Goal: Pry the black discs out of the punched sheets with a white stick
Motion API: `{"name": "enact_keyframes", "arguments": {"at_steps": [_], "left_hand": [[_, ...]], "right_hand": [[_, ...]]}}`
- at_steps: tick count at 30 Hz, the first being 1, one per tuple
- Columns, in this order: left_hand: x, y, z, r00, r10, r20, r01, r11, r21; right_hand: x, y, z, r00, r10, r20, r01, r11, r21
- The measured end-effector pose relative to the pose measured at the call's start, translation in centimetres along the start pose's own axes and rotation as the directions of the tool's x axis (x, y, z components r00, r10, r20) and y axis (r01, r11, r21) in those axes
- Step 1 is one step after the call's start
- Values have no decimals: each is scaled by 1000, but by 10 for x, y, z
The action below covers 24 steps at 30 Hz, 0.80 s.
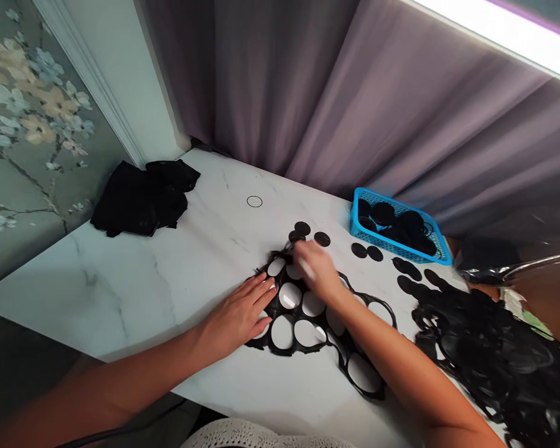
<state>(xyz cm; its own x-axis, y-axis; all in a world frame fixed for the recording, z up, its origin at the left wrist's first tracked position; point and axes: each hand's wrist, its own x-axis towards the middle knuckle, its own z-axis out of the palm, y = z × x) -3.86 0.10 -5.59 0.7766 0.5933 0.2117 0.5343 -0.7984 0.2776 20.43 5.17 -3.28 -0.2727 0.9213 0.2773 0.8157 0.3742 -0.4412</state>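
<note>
cloth [142, 202], bunched; left hand [240, 314], fingers slightly parted, flat, gripping nothing, on holed black sheet [295, 315], on tabletop [191, 274]; right hand [317, 269], blurred at sheet's far edge, fingers curled, grip uncertain; risk: uneven pulling could tear sheet.

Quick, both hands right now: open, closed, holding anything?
Left hand: open, laid flat on the black holed sheet.
Right hand: curled at the sheet's far edge, blurred; grip cannot be told.

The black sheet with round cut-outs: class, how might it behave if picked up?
The black sheet would probably flop, since its thin outer strips curve unevenly. It is likely light for its spread, being mostly open. The narrowest parts might stretch or tear.
</note>
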Motion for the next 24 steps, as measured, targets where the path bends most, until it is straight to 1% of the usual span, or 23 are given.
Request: {"name": "enact_keyframes", "arguments": {"at_steps": [1,2,3,4,5,6,7,9,10,11,13,14,15,18,19,21,24], "left_hand": [[0,0,-1,1000,-4,-2,4,1000,-7],[0,0,-2,1000,-8,0,8,1000,-14],[0,0,-4,1000,-9,3,9,1000,-23],[-1,-1,-6,1000,-8,6,8,999,-34],[-2,-1,-8,1000,-6,5,6,999,-45],[-3,0,-12,1000,-7,-1,7,998,-55],[-6,1,-15,1000,-15,-16,14,998,-60],[-11,4,-22,996,-57,-61,54,997,-49],[-15,6,-25,993,-81,-81,78,996,-39],[-19,8,-27,991,-100,-91,98,995,-30],[-26,13,-27,990,-109,-88,108,994,-18],[-30,15,-26,992,-101,-77,101,995,-12],[-33,16,-25,993,-92,-68,92,996,-5],[-40,20,-17,994,-87,-64,89,996,28],[-41,20,-15,994,-92,-65,95,995,38],[-43,21,-12,993,-104,-63,107,993,44],[-44,21,-12,991,-123,-57,125,992,21]], "right_hand": [[7,11,-8,984,120,-129,-120,993,10],[13,21,-16,943,232,-237,-225,973,56],[18,28,-23,907,309,-286,-280,950,141],[20,32,-29,881,380,-282,-315,916,248],[20,32,-32,876,427,-224,-329,869,369],[17,28,-34,886,447,-127,-336,805,489],[12,20,-33,897,441,-15,-347,727,592],[0,0,-26,910,369,187,-382,577,721],[-6,-12,-22,910,321,263,-403,531,746],[-12,-22,-17,905,276,323,-423,508,750],[-21,-39,-10,890,203,408,-452,513,730],[-23,-45,-7,887,173,429,-450,539,712],[-26,-49,-6,892,144,429,-427,581,693],[-31,-57,-3,930,53,363,-282,737,615],[-32,-58,-2,938,27,347,-240,771,590],[-35,-61,1,938,0,347,-211,793,572],[-40,-63,6,935,1,355,-218,791,571]]}}
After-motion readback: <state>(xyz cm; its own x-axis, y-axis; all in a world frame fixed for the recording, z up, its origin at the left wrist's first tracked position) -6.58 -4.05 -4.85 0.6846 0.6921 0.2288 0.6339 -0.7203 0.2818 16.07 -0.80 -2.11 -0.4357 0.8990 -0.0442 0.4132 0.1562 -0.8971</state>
